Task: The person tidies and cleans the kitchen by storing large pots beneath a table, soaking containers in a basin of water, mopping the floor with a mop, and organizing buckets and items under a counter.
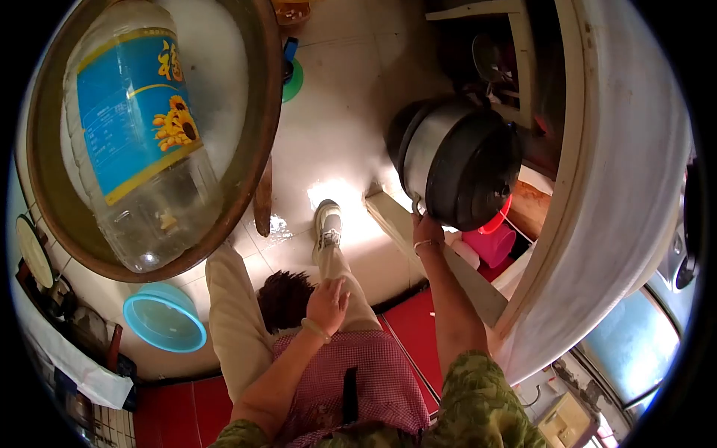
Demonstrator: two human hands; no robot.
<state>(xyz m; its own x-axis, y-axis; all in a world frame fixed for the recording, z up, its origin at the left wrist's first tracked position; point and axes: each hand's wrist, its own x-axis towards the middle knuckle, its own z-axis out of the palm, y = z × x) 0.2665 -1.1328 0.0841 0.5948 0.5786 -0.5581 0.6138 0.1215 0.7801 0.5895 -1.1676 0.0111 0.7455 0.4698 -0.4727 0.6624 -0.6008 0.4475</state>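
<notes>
Black at upper right: gripping pot by side handle, right hand pinched closed. Holding left hand loosely spread near apron, centre. Could tip or slip from one-sided hold.

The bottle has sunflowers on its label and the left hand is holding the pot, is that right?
Not quite: the head view shows the right hand holding the pot, not the left hand. The bottle does have sunflowers on its label.
</notes>
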